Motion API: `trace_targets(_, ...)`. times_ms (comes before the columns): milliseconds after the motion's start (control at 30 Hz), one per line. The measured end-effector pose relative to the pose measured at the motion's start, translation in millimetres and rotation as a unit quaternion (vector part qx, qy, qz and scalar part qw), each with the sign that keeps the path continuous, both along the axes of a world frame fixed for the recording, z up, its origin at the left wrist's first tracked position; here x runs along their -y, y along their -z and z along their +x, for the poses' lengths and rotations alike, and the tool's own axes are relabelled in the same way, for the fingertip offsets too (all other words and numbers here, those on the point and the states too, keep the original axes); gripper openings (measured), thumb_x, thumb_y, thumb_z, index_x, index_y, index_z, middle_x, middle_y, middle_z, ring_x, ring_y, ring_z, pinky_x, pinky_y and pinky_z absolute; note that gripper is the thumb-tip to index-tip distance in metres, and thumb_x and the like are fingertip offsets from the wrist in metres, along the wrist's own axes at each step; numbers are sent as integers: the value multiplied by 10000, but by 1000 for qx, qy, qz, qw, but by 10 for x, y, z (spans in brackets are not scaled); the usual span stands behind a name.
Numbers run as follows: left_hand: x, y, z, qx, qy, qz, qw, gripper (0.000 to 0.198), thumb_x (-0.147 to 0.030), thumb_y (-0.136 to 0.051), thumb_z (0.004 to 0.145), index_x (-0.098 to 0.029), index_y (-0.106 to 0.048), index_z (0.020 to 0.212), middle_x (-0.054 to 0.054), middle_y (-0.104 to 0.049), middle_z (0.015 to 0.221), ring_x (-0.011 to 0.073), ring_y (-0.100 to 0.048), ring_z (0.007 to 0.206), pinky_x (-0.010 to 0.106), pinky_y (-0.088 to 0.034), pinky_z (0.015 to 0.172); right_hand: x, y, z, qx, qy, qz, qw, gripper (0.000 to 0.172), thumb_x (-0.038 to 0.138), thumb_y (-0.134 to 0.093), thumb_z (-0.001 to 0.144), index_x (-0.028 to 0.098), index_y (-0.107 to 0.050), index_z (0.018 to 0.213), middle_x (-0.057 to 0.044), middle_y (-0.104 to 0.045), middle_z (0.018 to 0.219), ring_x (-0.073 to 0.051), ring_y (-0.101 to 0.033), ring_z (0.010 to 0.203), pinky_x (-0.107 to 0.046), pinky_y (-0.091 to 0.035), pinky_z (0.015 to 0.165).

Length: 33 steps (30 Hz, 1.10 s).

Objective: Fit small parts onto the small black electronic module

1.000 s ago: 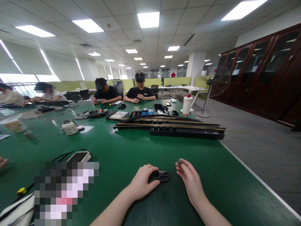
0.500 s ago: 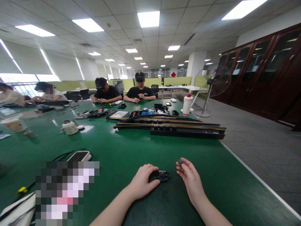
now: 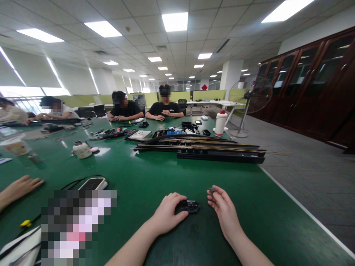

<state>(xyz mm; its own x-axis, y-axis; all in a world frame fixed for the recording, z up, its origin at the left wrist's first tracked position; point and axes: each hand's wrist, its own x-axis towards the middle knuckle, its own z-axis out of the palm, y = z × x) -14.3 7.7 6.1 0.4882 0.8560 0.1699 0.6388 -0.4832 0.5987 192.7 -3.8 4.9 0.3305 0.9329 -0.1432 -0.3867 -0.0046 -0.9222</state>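
Note:
A small black plastic part (image 3: 192, 207) with an uneven outline lies on the green table. My left hand (image 3: 169, 213) grips its left end between thumb and fingers, which hide that end. To the right, my right hand (image 3: 222, 208) is raised a little and pinches a tiny grey-green piece (image 3: 212, 190) between thumb and forefinger; its exact kind is too small to make out. A short gap separates the piece from the black part.
Beyond my hands lie long black rails (image 3: 222, 157) with thin brass-coloured rods. A white bottle (image 3: 220, 123) with a red cap stands behind them. At left are a phone (image 3: 93, 184), a round white jar (image 3: 82, 149) and another person's hand (image 3: 23, 186). Co-workers sit across the table.
Another person's hand and forearm have come in over the table at the left edge. My own hands have hardly moved and keep their holds.

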Motion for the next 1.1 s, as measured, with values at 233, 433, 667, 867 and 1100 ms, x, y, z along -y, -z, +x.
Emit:
trace_targets(233,-4,11,-1,6,3,3,1000,384,-282,-618,774,-216,-560,1147,59,-594,1075,224,-517,1000,347,-402,908,-1,6,9,-2,-8,3,1000,380,420,-723,618,207,-633,919,-41,-697,870,-198,-631,789,-305,-505,678)
trace_targets(433,-10,19,2,4,2,4,1000,389,-289,-618,769,-221,-559,1148,59,-594,1079,229,-517,1009,348,-400,913,3,4,13,6,-7,7,1000,382,422,-726,608,205,-639,910,-44,-696,873,-200,-633,774,-311,-504,674)
trace_targets(667,-2,6,4,6,5,8,1000,375,-281,-615,775,-217,-561,1140,53,-597,1070,220,-524,993,339,-406,901,-4,23,17,-3,-13,7,1000,379,418,-732,610,210,-641,914,-38,-694,880,-190,-625,775,-298,-499,672)
trace_targets(867,-8,12,3,5,5,10,1000,374,-293,-614,777,-218,-562,1140,58,-597,1068,224,-523,995,343,-405,902,-11,28,24,-4,-18,11,1000,384,424,-739,610,208,-644,913,-39,-694,882,-188,-623,775,-297,-499,672)
trace_targets(1100,-9,4,-3,-1,4,3,1000,394,-284,-634,766,-223,-561,1148,53,-598,1073,224,-522,997,342,-404,901,16,-9,-9,47,-30,11,998,418,455,-758,574,191,-654,882,-55,-696,863,-210,-624,807,-313,-496,690)
